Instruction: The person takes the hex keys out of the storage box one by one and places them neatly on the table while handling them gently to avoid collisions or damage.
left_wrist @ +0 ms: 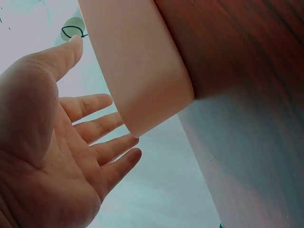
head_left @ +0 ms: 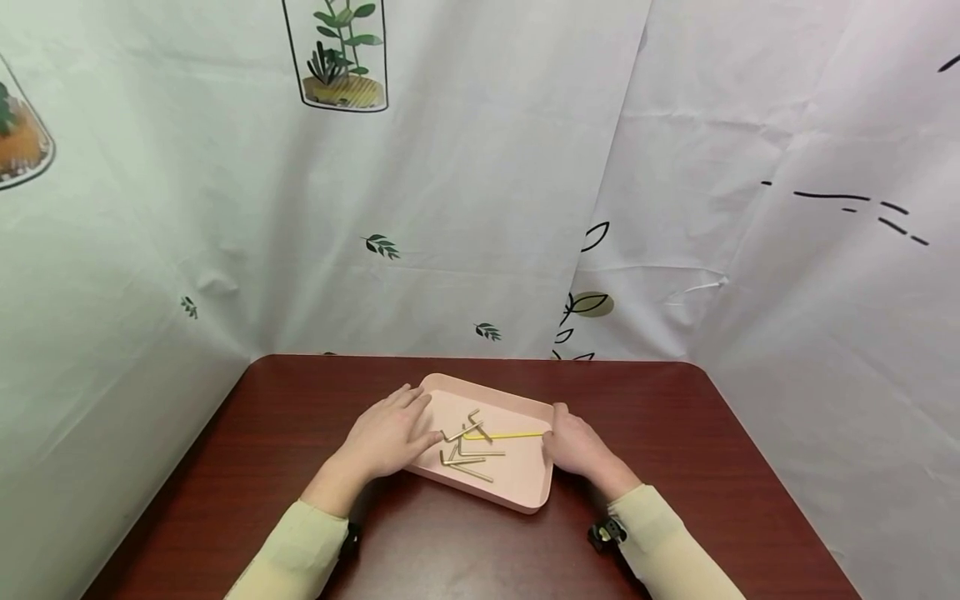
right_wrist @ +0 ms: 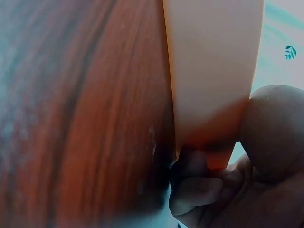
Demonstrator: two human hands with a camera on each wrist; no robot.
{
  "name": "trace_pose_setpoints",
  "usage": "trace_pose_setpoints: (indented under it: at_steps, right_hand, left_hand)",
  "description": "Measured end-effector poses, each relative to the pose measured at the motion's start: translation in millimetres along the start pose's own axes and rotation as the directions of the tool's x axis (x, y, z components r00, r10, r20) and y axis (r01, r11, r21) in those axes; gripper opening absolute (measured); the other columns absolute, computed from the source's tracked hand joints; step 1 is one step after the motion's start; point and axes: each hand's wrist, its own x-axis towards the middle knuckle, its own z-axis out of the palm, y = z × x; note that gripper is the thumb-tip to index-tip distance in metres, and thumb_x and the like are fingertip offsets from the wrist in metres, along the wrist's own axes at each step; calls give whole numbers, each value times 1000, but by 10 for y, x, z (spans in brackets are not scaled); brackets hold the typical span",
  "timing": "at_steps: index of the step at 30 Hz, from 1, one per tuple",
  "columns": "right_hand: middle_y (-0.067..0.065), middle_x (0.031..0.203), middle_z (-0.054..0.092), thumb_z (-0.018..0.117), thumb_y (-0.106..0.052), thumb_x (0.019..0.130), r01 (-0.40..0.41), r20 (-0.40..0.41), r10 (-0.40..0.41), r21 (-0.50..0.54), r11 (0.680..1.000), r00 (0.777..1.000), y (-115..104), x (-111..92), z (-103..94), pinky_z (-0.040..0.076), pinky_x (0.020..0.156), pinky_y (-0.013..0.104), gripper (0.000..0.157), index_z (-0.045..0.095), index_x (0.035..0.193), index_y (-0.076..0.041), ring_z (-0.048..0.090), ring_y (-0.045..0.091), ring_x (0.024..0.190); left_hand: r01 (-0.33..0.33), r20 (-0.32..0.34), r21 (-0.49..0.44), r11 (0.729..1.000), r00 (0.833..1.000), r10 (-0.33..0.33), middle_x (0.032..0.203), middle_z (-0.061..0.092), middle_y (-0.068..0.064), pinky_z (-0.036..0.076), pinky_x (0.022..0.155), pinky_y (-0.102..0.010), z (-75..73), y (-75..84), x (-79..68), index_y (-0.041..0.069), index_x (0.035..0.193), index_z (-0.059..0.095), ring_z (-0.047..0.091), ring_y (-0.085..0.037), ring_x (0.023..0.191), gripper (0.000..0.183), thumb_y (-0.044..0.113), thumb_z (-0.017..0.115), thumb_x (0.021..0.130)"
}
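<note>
Tray (head_left: pixel 521 483): rim partly concealed at nine o'clock by the left hand (head_left: pixel 386 432), at three by the right hand (head_left: pixel 576 443). Yellow rod (head_left: pixel 506 435): from where one stands, whether its three-o'clock end stops at the right thumb or runs beneath cannot be told. Brass-coloured keys (head_left: pixel 483 454): any markings too small to tell. Left sleeve (head_left: pixel 288 550) and right sleeve (head_left: pixel 671 546): cut off toward seven and five o'clock. At either wrist, the tray's wall hides its contents; beside the right, the worktop (right_wrist: pixel 109 104) blurs.
</note>
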Motion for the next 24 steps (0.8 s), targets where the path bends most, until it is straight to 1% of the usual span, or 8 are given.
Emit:
trace_pose_setpoints:
  at_steps: [1,5,10,16,17,21,23,24]
  right_hand:
    - [31,112,71,58,-10,99,-15,5,15,17,1000,1000,-77,-42,-54,58,81,50,52,45,141,18,69,31,88]
    - [31,115,70,59,-7,99,-30,-2,30,20,999,1000,-185,-104,-112,59,87,52,51,46,141,18,70,33,93]
    - [29,122,66,59,-5,98,-11,-34,10,-34,999,999,-210,-107,-104,58,96,54,49,49,141,17,69,37,104]
    - [26,113,60,60,-6,96,39,-79,-43,-61,997,996,-181,-98,-78,56,94,59,39,56,129,14,64,42,100]
    - [25,110,59,59,-7,95,64,-100,-71,-71,995,992,-142,-89,-54,56,91,60,37,56,127,13,63,42,98]
    - [23,105,56,59,-8,93,106,-130,-113,-57,993,985,-93,-89,-38,53,90,64,34,56,120,11,59,46,99]
    - [22,103,56,59,-10,92,139,-158,-150,-80,987,976,21,-28,55,53,87,62,33,56,118,10,59,45,96]
    - [22,103,55,59,-9,92,135,-150,-144,-69,988,978,5,-30,45,52,89,63,33,56,118,10,58,46,97]
  left_hand:
    - [1,0,2,1000,1000,-1,165,54,-23,41,123,-61,3,-1,2,-2,157,58,46,-44,157,77,53,71,105]
    - [4,-3,0,1000,1000,-4,166,53,-22,40,124,-61,9,-2,5,-1,157,58,45,-44,158,77,54,72,104]
    - [14,-2,-13,1000,1000,-14,167,52,-21,39,124,-62,11,1,6,-1,158,58,43,-43,159,77,53,72,104]
    - [18,2,-20,1000,1000,-18,168,51,-20,40,123,-63,20,5,9,0,159,58,42,-42,160,77,53,72,105]
    - [16,2,-20,1000,1000,-16,167,51,-21,40,123,-63,20,7,9,0,159,58,42,-43,159,77,53,72,105]
    - [10,4,-21,1000,1000,-10,167,51,-21,40,124,-62,24,11,10,0,158,58,43,-43,159,77,53,72,105]
    - [10,6,-23,1000,1000,-10,168,51,-22,39,124,-62,27,9,13,0,158,58,43,-43,159,77,53,72,105]
    - [9,7,-24,1000,1000,-9,168,51,-22,39,124,-62,29,8,14,0,158,58,42,-43,159,77,53,72,105]
